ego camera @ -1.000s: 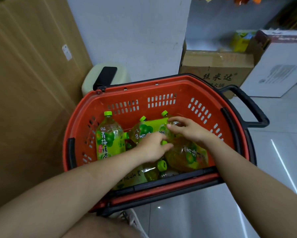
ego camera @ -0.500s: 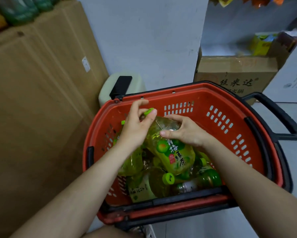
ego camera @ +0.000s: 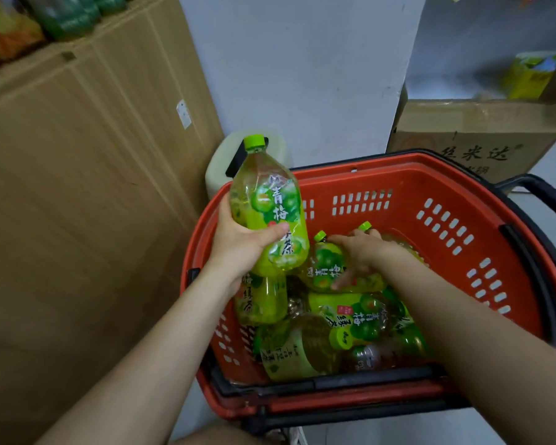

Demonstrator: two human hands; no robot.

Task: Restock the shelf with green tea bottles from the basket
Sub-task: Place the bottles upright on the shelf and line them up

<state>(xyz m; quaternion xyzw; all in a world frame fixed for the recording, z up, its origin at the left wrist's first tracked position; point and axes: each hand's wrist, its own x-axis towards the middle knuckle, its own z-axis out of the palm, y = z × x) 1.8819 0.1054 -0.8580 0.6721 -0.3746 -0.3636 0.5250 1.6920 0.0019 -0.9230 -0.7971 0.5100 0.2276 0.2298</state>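
Cardboard carton left; printed box right; pale jug (perhaps) between.

Inside the red basket, top bottle partly covered by the right hand, lower bottles half buried. Behind the basket, pale container half hidden by the raised bottle. Beyond its far right rim, cardboard box partly blocked.

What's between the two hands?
Head view: the raised bottle that the left hand grips, and the green cap of the lying bottle under the right hand.
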